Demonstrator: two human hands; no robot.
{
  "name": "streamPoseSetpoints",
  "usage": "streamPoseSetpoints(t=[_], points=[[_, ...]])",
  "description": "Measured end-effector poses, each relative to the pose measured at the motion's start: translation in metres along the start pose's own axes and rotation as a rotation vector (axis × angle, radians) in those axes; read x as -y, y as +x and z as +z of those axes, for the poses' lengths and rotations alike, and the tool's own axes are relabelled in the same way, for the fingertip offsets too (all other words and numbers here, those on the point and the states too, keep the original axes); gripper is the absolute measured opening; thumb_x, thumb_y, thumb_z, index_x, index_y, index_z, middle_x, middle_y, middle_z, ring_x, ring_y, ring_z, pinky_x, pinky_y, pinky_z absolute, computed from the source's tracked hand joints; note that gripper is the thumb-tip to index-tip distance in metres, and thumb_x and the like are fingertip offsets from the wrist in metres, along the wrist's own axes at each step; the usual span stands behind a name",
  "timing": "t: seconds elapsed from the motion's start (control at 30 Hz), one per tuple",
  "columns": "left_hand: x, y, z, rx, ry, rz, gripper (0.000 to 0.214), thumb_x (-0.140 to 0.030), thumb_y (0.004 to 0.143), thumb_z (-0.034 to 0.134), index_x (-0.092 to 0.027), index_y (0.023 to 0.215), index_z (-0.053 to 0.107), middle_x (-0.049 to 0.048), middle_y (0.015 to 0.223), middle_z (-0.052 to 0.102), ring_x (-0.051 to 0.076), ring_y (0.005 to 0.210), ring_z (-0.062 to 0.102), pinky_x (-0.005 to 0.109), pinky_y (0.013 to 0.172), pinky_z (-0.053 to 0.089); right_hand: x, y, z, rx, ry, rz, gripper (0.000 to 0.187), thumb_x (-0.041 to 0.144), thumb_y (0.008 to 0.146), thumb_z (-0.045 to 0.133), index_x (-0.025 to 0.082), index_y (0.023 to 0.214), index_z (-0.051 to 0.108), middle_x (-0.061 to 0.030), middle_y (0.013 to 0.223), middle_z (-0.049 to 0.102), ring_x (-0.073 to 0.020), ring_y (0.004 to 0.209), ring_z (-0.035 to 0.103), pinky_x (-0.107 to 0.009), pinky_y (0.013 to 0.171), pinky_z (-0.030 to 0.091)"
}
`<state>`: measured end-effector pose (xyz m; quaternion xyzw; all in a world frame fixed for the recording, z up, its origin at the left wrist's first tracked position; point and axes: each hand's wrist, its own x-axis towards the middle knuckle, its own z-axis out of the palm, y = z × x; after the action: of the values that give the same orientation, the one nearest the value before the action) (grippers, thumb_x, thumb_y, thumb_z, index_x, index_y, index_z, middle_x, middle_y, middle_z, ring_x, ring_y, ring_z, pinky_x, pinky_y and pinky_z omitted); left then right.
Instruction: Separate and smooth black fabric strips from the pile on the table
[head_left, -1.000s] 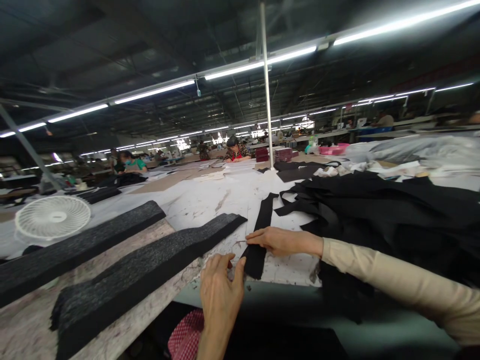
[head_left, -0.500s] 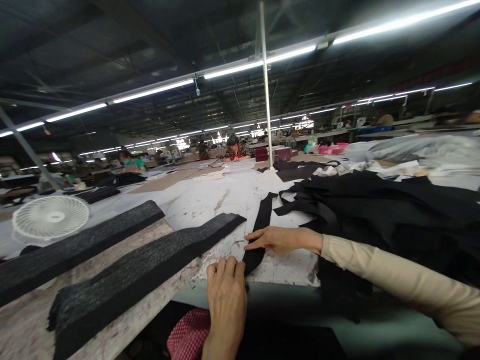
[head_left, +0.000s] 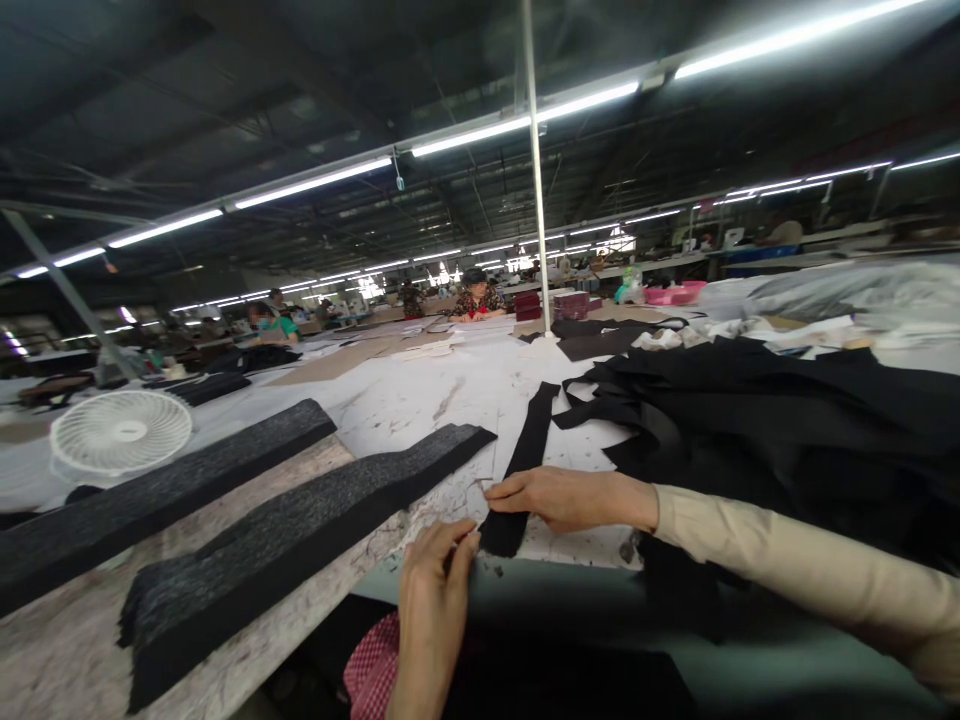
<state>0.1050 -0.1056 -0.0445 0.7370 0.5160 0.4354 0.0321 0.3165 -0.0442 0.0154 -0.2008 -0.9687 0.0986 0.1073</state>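
A narrow black fabric strip (head_left: 534,425) lies lengthwise on the white-covered table, its near end at the front edge. My right hand (head_left: 566,498) rests across this strip, with thumb and forefinger closed together at its left side. Just left of the strip's near end is my left hand (head_left: 435,590), its fingertips drawn into a pinch; whatever they hold is too small to make out. Further left lies a long dark grey speckled piece with a black border (head_left: 315,510). A similar speckled piece (head_left: 172,480) lies beyond it.
A large heap of black fabric (head_left: 750,420) covers the table's right side. A white round fan (head_left: 124,430) stands at the left. A thin pole (head_left: 538,200) rises from the table. Farther back are a pink basin (head_left: 673,294) and a seated person (head_left: 478,295).
My left hand has drawn back from the strip's near end, and its fingers have gone from curled over to pinched. My right hand's fingers have come together; the strip's near end now shows.
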Motion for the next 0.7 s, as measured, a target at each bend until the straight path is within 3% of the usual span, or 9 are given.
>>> streamPoseSetpoints(t=[0.07, 0.17, 0.4, 0.57, 0.7], points=[[0.004, -0.003, -0.006, -0.051, -0.089, -0.071, 0.024, -0.034, 0.091, 0.046, -0.021, 0.082, 0.064, 0.002, 0.079, 0.065, 0.019, 0.078, 0.059, 0.032, 0.074, 0.045, -0.001, 0.0, -0.001, 0.007, -0.024, 0.005, 0.068, -0.011, 0.069, 0.042, 0.017, 0.13, 0.054, -0.0093, 0.138, 0.05, -0.018, 0.125, 0.049, -0.027, 0.104, 0.039], [0.002, -0.003, -0.006, -0.059, -0.028, -0.082, 0.022, -0.039, 0.087, 0.051, -0.021, 0.081, 0.063, 0.0013, 0.074, 0.061, 0.019, 0.075, 0.057, 0.033, 0.072, 0.045, -0.001, 0.0, -0.002, 0.026, -0.05, 0.002, 0.068, -0.011, 0.068, 0.04, 0.015, 0.129, 0.055, -0.0101, 0.138, 0.05, -0.0188, 0.126, 0.048, -0.028, 0.104, 0.039], [-0.002, 0.0, 0.007, -0.012, 0.184, 0.025, 0.022, -0.021, 0.089, 0.045, -0.023, 0.078, 0.063, 0.002, 0.077, 0.063, 0.019, 0.078, 0.058, 0.035, 0.073, 0.039, 0.0, 0.001, -0.003, 0.038, -0.045, 0.005, 0.07, -0.011, 0.066, 0.038, 0.009, 0.132, 0.052, -0.0128, 0.139, 0.048, -0.0197, 0.127, 0.047, -0.028, 0.106, 0.038], [-0.004, -0.007, 0.005, -0.046, 0.335, 0.14, 0.027, -0.019, 0.093, 0.04, -0.022, 0.082, 0.064, 0.002, 0.075, 0.062, 0.019, 0.076, 0.055, 0.035, 0.071, 0.033, 0.001, 0.001, -0.008, 0.106, -0.038, 0.038, 0.076, -0.011, 0.066, 0.039, 0.017, 0.135, 0.051, -0.0091, 0.141, 0.046, -0.0201, 0.127, 0.047, -0.029, 0.104, 0.039], [0.002, -0.008, -0.001, 0.005, 0.266, 0.172, 0.026, -0.019, 0.093, 0.041, -0.024, 0.086, 0.066, 0.0008, 0.077, 0.063, 0.018, 0.076, 0.055, 0.034, 0.071, 0.034, 0.008, -0.002, -0.01, 0.147, -0.073, 0.054, 0.079, -0.012, 0.068, 0.039, 0.025, 0.137, 0.049, -0.0087, 0.144, 0.042, -0.0236, 0.131, 0.042, -0.033, 0.103, 0.04]])
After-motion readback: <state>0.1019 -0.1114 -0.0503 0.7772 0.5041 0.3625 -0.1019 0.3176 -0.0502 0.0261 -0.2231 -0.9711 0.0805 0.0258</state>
